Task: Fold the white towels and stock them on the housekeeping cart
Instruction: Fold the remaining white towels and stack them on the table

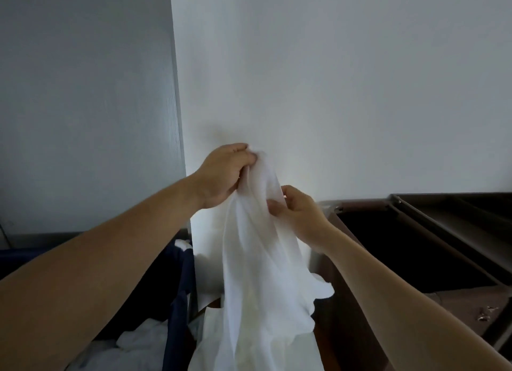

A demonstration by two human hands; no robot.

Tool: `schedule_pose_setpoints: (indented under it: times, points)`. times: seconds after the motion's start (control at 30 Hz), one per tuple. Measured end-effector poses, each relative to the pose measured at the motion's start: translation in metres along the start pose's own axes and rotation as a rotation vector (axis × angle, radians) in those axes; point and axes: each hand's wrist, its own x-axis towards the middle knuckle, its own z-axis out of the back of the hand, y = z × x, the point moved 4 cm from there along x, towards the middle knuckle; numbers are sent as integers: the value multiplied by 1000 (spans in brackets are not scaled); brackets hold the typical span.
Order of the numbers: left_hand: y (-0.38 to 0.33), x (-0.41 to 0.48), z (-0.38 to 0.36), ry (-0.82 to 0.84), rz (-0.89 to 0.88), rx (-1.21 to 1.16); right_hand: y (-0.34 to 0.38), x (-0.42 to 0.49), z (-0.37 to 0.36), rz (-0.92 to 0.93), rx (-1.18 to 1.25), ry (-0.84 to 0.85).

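Against the wall [332,79], left hand [221,174] and right hand [300,214] pinch a towel [257,273], seemingly crumpled, bottom cropped.

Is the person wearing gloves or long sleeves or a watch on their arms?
No gloves and no sleeves show. The left hand and the right hand are bare. The left forearm and the right forearm are uncovered right to the edge of the picture. There is no watch or bracelet on either wrist.
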Motion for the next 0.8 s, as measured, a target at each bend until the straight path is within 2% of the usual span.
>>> schedule_pose_setpoints:
  times: [0.1, 0.23, 0.3, 0.37, 0.43, 0.47, 0.53, 0.6, 0.67, 0.73, 0.8]
  points:
    - [-24, 15, 22, -111, -107, 147, 34, 18, 21, 110, -198, -291]
    - [-62, 33, 40, -185, -258, 288, 105, 26, 49, 380, -142, -495]
    - [-84, 41, 46, -293, -345, 417, 122, 25, 47, 460, -92, -484]
    - [-93, 45, 52, -362, -339, 521, 116, 26, 36, 366, -172, -373]
    - [-86, 48, 58, -357, -283, 575, 101, 25, 26, 217, -264, -216]
    - [-82, 48, 57, -339, -267, 584, 100, 23, 26, 202, -261, -187]
    - [-86, 50, 53, -363, -286, 485, 117, 22, 34, 308, -214, -260]
    - [-103, 54, 48, -455, -355, 357, 143, 19, 46, 450, -104, -411]
    - [-124, 58, 43, -493, -419, 370, 154, 18, 51, 472, -16, -522]
    - [-129, 61, 37, -431, -426, 470, 145, 20, 44, 299, -84, -421]
    - [-118, 63, 29, -324, -377, 605, 121, 20, 29, 47, -106, -162]
